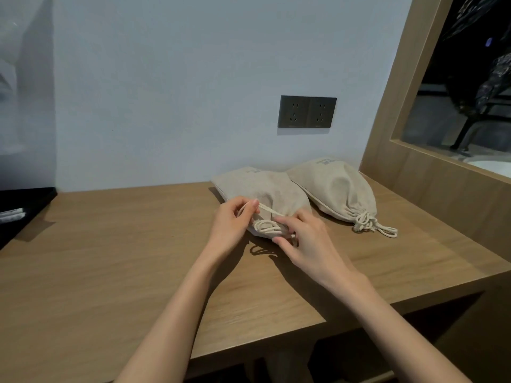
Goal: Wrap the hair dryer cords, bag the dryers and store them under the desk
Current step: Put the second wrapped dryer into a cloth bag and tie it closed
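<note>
Our left hand [235,219] and right hand [307,239] both pinch the drawstring [269,210] of the near bag [265,186], beside the tied bag [337,189] on the desk [110,258].

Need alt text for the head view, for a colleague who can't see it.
The left hand and right hand hold the drawstring of a beige cloth bag on the wooden desk. A second bag, already tied, lies to its right.

Subject inspected: one person, both arms in view.
The left hand [231,222] and right hand [307,239] are slender and long-fingered; forearms are uncovered to the lower frame edge (nails appear short).
</note>
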{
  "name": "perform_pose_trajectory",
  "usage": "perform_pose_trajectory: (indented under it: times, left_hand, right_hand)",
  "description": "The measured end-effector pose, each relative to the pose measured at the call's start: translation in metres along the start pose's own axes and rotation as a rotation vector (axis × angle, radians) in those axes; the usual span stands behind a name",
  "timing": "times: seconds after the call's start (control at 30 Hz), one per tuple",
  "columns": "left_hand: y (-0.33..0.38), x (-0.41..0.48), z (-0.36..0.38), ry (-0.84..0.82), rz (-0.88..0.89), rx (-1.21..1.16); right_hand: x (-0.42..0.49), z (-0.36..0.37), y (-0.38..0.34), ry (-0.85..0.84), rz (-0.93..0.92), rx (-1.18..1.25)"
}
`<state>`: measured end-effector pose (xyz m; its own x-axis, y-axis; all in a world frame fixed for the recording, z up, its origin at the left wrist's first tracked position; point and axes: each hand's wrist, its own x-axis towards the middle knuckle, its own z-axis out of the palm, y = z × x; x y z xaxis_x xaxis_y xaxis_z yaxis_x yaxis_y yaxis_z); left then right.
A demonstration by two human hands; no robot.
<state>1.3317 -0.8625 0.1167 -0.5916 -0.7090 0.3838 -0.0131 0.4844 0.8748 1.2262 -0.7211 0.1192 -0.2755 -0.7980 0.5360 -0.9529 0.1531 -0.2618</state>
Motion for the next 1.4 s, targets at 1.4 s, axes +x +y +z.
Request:
perform_pose_trajectory:
  times: [1.4]
  left_hand:
    - [0.013,-0.013,0.028,-0.124,0.425,0.395]
  right_hand:
    - [-0.002,-0.042,0.026,0.003,0.138,0.334]
